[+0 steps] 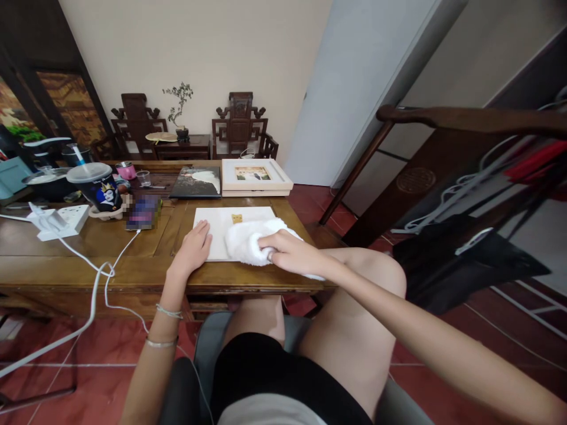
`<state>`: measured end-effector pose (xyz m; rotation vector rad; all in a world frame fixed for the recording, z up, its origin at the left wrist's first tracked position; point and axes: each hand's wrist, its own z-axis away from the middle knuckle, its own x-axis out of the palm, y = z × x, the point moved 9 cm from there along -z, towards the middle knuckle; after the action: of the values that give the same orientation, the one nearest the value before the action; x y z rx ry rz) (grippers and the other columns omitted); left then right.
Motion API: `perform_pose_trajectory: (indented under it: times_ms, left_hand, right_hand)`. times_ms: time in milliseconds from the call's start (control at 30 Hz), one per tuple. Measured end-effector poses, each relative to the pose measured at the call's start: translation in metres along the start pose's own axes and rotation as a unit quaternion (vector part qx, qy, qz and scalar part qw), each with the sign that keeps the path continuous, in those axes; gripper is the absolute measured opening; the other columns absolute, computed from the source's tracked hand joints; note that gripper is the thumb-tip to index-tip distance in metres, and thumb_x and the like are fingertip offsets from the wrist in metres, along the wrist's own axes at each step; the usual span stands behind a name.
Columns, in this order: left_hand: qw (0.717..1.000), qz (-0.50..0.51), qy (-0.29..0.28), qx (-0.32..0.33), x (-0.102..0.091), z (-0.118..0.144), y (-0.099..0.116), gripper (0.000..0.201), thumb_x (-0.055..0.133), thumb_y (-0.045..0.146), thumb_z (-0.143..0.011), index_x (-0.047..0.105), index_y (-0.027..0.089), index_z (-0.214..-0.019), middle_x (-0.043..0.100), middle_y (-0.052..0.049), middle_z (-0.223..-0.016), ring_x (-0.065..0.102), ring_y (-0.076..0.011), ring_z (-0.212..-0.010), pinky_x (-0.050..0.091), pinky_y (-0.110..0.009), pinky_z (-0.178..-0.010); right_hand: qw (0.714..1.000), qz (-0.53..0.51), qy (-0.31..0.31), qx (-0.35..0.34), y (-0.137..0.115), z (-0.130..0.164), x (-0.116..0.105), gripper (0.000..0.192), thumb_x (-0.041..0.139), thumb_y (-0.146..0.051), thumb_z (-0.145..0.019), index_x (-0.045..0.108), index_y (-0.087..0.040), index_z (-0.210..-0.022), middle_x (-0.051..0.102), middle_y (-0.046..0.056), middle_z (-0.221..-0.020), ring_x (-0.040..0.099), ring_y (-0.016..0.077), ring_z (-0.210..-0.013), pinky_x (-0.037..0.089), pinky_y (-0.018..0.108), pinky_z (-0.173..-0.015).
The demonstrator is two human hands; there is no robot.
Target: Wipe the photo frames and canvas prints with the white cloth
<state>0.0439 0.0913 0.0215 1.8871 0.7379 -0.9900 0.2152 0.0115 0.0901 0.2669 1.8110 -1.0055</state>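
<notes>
A flat white board [215, 223] with a small gold patch [237, 218] near its far edge lies by the front edge of the wooden table. My left hand [194, 247] rests on the board's left edge, fingers extended and lying flat. In my right hand [290, 251] is a bunched white cloth [248, 239], pressed onto the right part of the board. The cloth hides much of that side, and one end of it hangs toward the table's edge.
Behind the board are a dark photo panel [196, 182] and a white framed photo [257, 176]. Leftward on the table [177, 212] are a phone [144, 212] with a cable, a lidded cup [95, 186] and a power strip [66, 221]. A wooden chair [414, 177] stands right.
</notes>
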Motion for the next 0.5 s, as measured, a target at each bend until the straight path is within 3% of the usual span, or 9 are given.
perform_pose_trajectory:
  times_ms: [167, 300, 400, 500]
  left_hand:
    - [1.0, 0.002, -0.003, -0.004, 0.0, 0.0, 0.001, 0.051, 0.032, 0.031, -0.097, 0.05, 0.007, -0.138, 0.044, -0.018, -0.153, 0.034, -0.0263, -0.147, 0.026, -0.045, -0.123]
    - [1.0, -0.003, -0.013, -0.003, 0.0, 0.0, 0.001, 0.051, 0.031, 0.031, -0.098, 0.049, 0.007, -0.14, 0.043, -0.018, -0.153, 0.034, -0.0262, -0.147, 0.026, -0.046, -0.123]
    - [1.0, -0.003, -0.014, -0.003, 0.0, 0.0, 0.0, 0.051, 0.031, 0.032, -0.098, 0.049, 0.008, -0.14, 0.044, -0.018, -0.153, 0.034, -0.0264, -0.147, 0.026, -0.046, -0.123]
    - [1.0, 0.0, -0.009, -0.003, 0.0, -0.001, 0.001, 0.051, 0.031, 0.031, -0.098, 0.049, 0.008, -0.139, 0.045, -0.018, -0.153, 0.034, -0.0258, -0.147, 0.026, -0.045, -0.123]
  right_hand:
    - [0.995, 0.064, 0.077, 0.016, 0.041, -0.05, -0.008, 0.016, 0.04, -0.007, -0.065, 0.047, -0.021, -0.066, 0.046, -0.001, -0.06, 0.046, 0.0174, -0.063, 0.032, 0.028, -0.066]
    - [0.984, 0.137, 0.098, 0.063, 0.064, -0.089, -0.01, 0.021, 0.041, -0.007, -0.071, 0.06, -0.017, -0.076, 0.059, 0.005, -0.07, 0.053, 0.0209, -0.07, 0.034, 0.028, -0.069]
    - [0.978, 0.174, 0.081, 0.078, 0.061, -0.096, -0.005, 0.027, 0.042, -0.005, -0.074, 0.065, -0.014, -0.087, 0.066, 0.01, -0.078, 0.056, 0.0226, -0.075, 0.034, 0.029, -0.07]
    - [0.975, 0.203, 0.05, 0.072, 0.044, -0.079, 0.005, 0.03, 0.044, -0.004, -0.074, 0.066, -0.012, -0.092, 0.068, 0.013, -0.082, 0.057, 0.0232, -0.077, 0.035, 0.029, -0.07]
